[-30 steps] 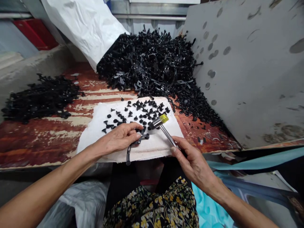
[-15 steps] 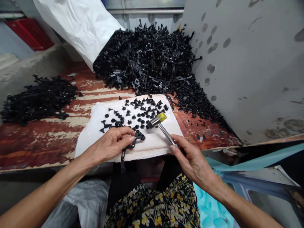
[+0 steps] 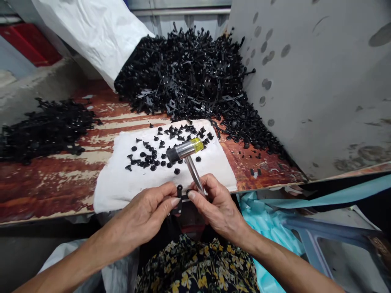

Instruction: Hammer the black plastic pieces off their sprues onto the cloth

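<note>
Over the near edge of the white cloth (image 3: 117, 191), my left hand (image 3: 151, 209) pinches a black plastic strip with small holes (image 3: 179, 199). My right hand (image 3: 218, 203) is closed round the metal handle of a small mallet (image 3: 185, 150), which has one black face and one yellow face. A small dark round piece (image 3: 189, 191) shows at my right thumb and fingertips, close to the strip; its underside is hidden. Both hands are nearly together. Beyond them, many black mushroom-shaped plugs (image 3: 177, 171) lie scattered over the cloth.
A large heap of black strips (image 3: 189, 73) spills from a white sack (image 3: 94, 36) at the back. To the left lies a smaller black pile (image 3: 49, 130). A grey panel (image 3: 317, 89) stands at the right, and turquoise sheeting (image 3: 262, 228) hangs below the table edge.
My right hand has moved left and nearer with the mallet, and a dark piece now shows at its fingertips. My left hand has drawn the strip nearer, off the plugs.
</note>
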Available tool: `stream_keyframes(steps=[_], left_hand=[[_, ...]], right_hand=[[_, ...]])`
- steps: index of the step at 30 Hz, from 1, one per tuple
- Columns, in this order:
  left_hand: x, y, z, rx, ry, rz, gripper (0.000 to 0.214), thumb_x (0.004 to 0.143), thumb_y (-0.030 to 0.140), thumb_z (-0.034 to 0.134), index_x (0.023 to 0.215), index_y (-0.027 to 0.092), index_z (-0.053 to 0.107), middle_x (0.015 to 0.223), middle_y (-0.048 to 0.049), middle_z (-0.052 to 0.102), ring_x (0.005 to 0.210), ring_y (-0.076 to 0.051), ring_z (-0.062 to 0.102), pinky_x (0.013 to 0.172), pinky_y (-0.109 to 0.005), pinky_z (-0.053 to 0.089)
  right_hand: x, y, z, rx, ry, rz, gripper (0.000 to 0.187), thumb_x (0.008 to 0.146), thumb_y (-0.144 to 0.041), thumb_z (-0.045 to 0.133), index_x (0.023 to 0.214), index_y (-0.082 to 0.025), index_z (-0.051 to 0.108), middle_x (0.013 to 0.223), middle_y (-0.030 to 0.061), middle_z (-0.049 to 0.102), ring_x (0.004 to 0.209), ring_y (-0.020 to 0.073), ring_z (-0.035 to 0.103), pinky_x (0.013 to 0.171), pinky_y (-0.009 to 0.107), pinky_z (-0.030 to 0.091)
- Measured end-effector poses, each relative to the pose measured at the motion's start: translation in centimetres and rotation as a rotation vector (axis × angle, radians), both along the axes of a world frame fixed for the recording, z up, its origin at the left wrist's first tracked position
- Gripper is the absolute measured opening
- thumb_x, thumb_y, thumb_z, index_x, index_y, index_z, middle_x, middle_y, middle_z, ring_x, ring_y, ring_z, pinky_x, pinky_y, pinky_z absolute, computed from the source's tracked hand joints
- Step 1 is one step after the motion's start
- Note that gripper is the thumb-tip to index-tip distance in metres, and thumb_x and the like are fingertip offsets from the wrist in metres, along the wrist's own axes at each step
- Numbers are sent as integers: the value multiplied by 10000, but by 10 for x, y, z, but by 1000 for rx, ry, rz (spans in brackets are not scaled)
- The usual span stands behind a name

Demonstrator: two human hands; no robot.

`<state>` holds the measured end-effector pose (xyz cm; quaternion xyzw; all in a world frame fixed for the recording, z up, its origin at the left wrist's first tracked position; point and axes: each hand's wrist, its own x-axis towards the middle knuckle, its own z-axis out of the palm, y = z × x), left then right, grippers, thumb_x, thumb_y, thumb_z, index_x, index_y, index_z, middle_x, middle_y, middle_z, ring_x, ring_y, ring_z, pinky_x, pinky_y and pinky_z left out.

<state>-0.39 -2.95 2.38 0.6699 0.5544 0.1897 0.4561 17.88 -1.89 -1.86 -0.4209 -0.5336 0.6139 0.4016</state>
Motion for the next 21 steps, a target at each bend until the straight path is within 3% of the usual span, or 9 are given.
stream_keyframes(steps=[5,10,18,21], left_hand=[[2,3,-1,-167,-143,51,321,846,487,539,734,187,556,620,32,501,569,-113,495,491,-205,379],[-4,19,-3,-170,-249,118,388,767,548,650,727,169,576,585,52,491,514,-74,406,440,-174,291],[-15,32,-6,-207,-272,244,461,645,575,770,738,170,569,600,70,462,561,-79,438,544,-192,418],[-15,35,-6,-197,-241,240,433,661,549,758,743,169,567,604,68,458,560,-80,424,536,-191,407]], right_hand=[[-2,-4,-1,10,10,33,246,894,-450,568,836,-239,456,533,-113,391,414,75,386,399,192,327],[1,-4,-2,-28,51,100,266,945,-486,501,869,-244,422,467,-146,360,325,59,328,343,166,244],[8,-2,-7,-14,34,-1,259,940,-470,522,878,-225,465,522,-125,403,384,58,344,368,165,286],[10,-5,-9,-36,50,-4,261,937,-476,517,893,-225,464,539,-124,391,393,59,347,361,163,292]])
